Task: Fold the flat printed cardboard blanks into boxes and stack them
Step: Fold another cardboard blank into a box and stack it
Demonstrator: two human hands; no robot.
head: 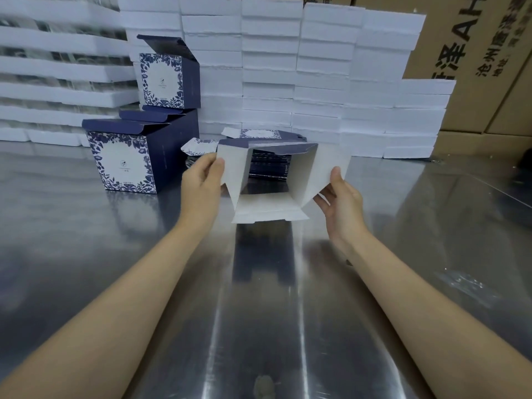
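I hold a cardboard blank [322, 171] opened into a square tube above the steel table, its white inside facing me and its end flaps spread. My left hand [201, 182] grips its left flap with the thumb on the white face. My right hand [339, 197] pinches the right flap from below and outside. Behind the tube lies a pile of flat blue-printed blanks [259, 135]. At the left stand folded blue-and-white floral boxes: one in front [123, 162], one behind it [184, 122], and a third [167, 79] stacked on top with its lid flap up.
The reflective steel table [259, 298] stretches toward me. White foam trays [316, 67] are stacked in a wall along the back and at the left [51, 73]. Brown shipping cartons [475, 53] stand at the far right.
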